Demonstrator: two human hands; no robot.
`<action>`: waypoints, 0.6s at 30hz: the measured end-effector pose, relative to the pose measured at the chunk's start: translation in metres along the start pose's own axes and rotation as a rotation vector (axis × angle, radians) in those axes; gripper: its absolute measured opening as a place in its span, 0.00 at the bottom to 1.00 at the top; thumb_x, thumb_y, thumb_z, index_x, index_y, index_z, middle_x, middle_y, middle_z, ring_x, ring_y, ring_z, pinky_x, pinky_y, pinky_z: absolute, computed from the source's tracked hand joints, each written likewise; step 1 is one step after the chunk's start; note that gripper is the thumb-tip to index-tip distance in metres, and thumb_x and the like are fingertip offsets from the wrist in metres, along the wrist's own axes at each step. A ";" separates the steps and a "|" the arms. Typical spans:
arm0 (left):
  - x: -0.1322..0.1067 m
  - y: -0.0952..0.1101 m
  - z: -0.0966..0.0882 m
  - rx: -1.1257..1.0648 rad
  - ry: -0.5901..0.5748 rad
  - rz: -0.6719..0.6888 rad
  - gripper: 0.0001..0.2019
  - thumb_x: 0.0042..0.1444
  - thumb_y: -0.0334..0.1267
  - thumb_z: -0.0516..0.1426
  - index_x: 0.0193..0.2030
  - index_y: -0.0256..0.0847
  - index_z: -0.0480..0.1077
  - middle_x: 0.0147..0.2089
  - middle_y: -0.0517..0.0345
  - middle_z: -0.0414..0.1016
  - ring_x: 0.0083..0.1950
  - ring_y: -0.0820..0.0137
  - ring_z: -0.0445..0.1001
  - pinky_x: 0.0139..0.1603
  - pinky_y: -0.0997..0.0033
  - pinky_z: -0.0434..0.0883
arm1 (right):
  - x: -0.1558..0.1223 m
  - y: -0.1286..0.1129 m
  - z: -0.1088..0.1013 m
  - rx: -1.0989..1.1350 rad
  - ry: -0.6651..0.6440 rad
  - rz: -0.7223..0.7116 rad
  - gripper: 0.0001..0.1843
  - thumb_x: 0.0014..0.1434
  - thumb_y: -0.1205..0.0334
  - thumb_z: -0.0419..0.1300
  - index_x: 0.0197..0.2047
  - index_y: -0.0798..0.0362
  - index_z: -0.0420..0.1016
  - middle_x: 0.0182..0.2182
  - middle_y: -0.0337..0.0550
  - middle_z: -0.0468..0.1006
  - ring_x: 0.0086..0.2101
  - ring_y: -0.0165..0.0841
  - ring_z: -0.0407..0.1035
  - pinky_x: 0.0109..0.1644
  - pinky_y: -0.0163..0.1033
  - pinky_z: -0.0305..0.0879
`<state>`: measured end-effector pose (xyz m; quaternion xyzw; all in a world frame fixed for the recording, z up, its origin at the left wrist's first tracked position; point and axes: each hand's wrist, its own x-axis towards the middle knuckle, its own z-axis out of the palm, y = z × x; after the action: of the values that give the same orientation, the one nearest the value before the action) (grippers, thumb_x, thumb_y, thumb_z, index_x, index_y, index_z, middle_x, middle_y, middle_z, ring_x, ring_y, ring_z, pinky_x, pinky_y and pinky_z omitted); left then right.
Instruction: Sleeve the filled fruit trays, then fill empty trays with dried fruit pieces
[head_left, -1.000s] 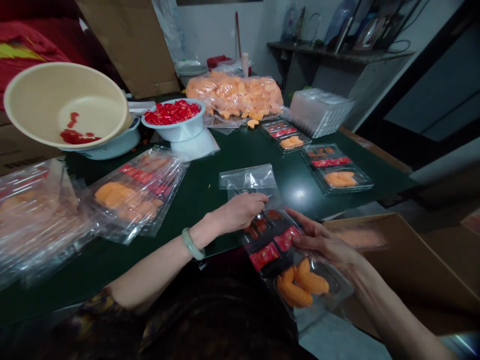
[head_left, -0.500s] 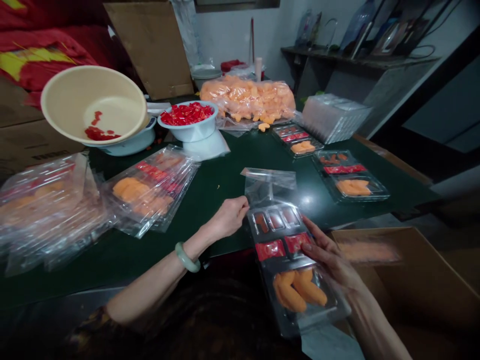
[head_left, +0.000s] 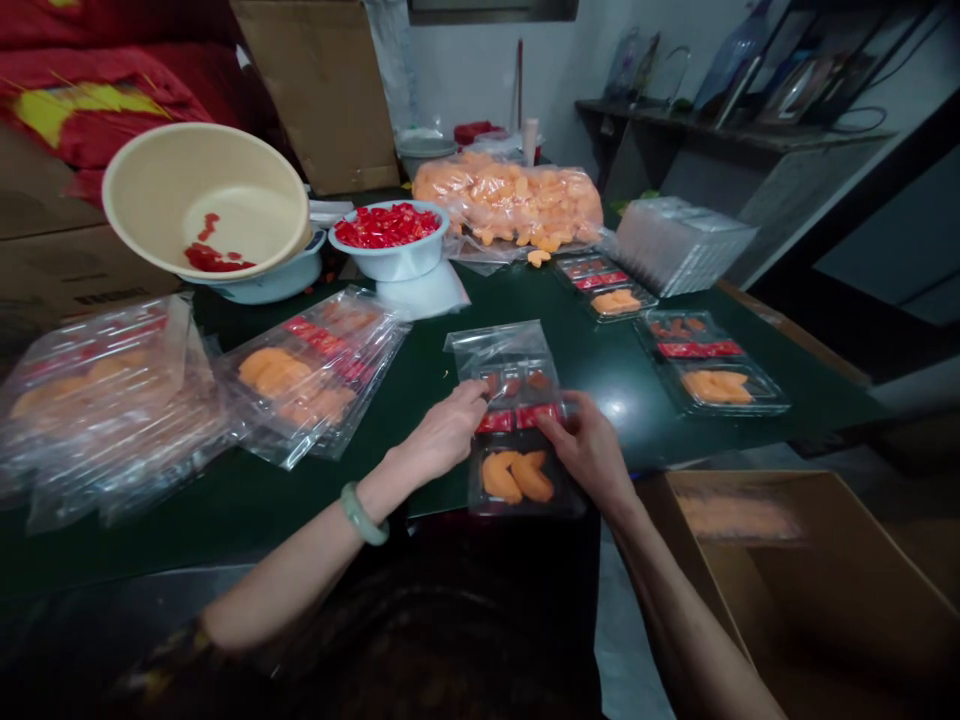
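A clear plastic tray (head_left: 517, 505) in a clear bag lies at the front edge of the table, between my hands. Orange curved pieces (head_left: 517, 476) fill its near compartment, red packets (head_left: 537, 414) lie across the middle, and small brown pieces sit at the far end. My left hand (head_left: 448, 430) holds the left edge, its fingers on the bag. With thumb on top, my right hand (head_left: 592, 445) grips the right edge beside a red packet. The bag's loose end (head_left: 499, 340) lies flat beyond the tray. A pale green bangle (head_left: 364, 514) circles my left wrist.
Bagged trays (head_left: 112, 400) are piled at left, with more bagged trays (head_left: 315, 370) beside them. Filled trays (head_left: 712, 365) stand at right. Behind are a bowl of red packets (head_left: 390, 235), a cream basin (head_left: 247, 215) and a bag of orange pieces (head_left: 510, 200). A cardboard box (head_left: 810, 580) stands low right.
The bagged tray has moved left and away from me, from a tilted position to flat on the table edge. My left hand now grips its side; my right hand has moved along with it.
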<state>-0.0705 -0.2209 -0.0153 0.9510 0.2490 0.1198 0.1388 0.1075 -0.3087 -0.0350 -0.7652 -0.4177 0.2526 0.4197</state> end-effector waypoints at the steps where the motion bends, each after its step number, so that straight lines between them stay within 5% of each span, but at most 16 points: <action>1: 0.004 -0.005 -0.001 -0.013 -0.018 0.001 0.12 0.54 0.21 0.44 0.41 0.32 0.64 0.56 0.41 0.61 0.58 0.62 0.61 0.55 0.63 0.66 | 0.003 0.000 0.001 -0.190 0.042 -0.109 0.25 0.52 0.51 0.59 0.50 0.56 0.68 0.36 0.52 0.74 0.39 0.45 0.69 0.40 0.50 0.66; 3: 0.008 -0.011 -0.004 -0.037 -0.042 0.003 0.13 0.54 0.20 0.44 0.41 0.33 0.64 0.56 0.42 0.62 0.57 0.63 0.63 0.54 0.63 0.67 | 0.001 0.007 -0.003 -0.398 0.037 -0.343 0.29 0.53 0.51 0.59 0.55 0.56 0.66 0.52 0.60 0.66 0.51 0.51 0.61 0.49 0.56 0.61; 5: 0.009 -0.013 -0.006 -0.064 -0.048 0.015 0.13 0.53 0.20 0.45 0.42 0.33 0.64 0.56 0.43 0.62 0.57 0.63 0.63 0.54 0.62 0.67 | -0.009 0.019 -0.013 -0.423 -0.135 -0.566 0.39 0.50 0.48 0.62 0.62 0.54 0.59 0.61 0.59 0.54 0.59 0.53 0.51 0.54 0.57 0.58; 7: 0.009 -0.013 -0.006 -0.096 -0.041 0.038 0.14 0.53 0.21 0.45 0.42 0.32 0.65 0.57 0.42 0.61 0.59 0.61 0.62 0.55 0.62 0.66 | -0.018 0.035 -0.023 -0.420 -0.303 -0.722 0.41 0.49 0.48 0.64 0.63 0.49 0.56 0.65 0.54 0.48 0.61 0.52 0.45 0.56 0.58 0.57; 9: 0.009 -0.010 -0.006 -0.131 -0.021 0.070 0.14 0.54 0.22 0.45 0.44 0.32 0.66 0.58 0.41 0.61 0.61 0.61 0.60 0.58 0.60 0.64 | -0.022 0.048 -0.027 -0.427 -0.306 -0.803 0.34 0.50 0.53 0.64 0.60 0.46 0.62 0.65 0.50 0.49 0.61 0.51 0.46 0.56 0.58 0.57; 15: 0.014 0.006 -0.005 -0.164 -0.047 0.194 0.16 0.56 0.26 0.47 0.50 0.36 0.67 0.59 0.47 0.64 0.62 0.61 0.59 0.63 0.57 0.58 | -0.008 0.044 0.006 -0.349 0.097 -0.735 0.16 0.51 0.65 0.64 0.45 0.51 0.73 0.50 0.52 0.68 0.45 0.43 0.63 0.45 0.49 0.67; 18: 0.014 0.006 -0.007 -0.136 -0.061 0.177 0.17 0.57 0.26 0.46 0.51 0.38 0.66 0.59 0.47 0.64 0.63 0.60 0.59 0.63 0.54 0.58 | -0.010 0.024 0.014 -0.429 0.113 -0.619 0.16 0.48 0.66 0.66 0.42 0.52 0.73 0.47 0.52 0.69 0.42 0.43 0.64 0.42 0.49 0.68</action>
<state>-0.0580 -0.2176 -0.0048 0.9609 0.1509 0.1194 0.1991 0.1023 -0.3185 -0.0628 -0.6860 -0.6486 -0.0218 0.3290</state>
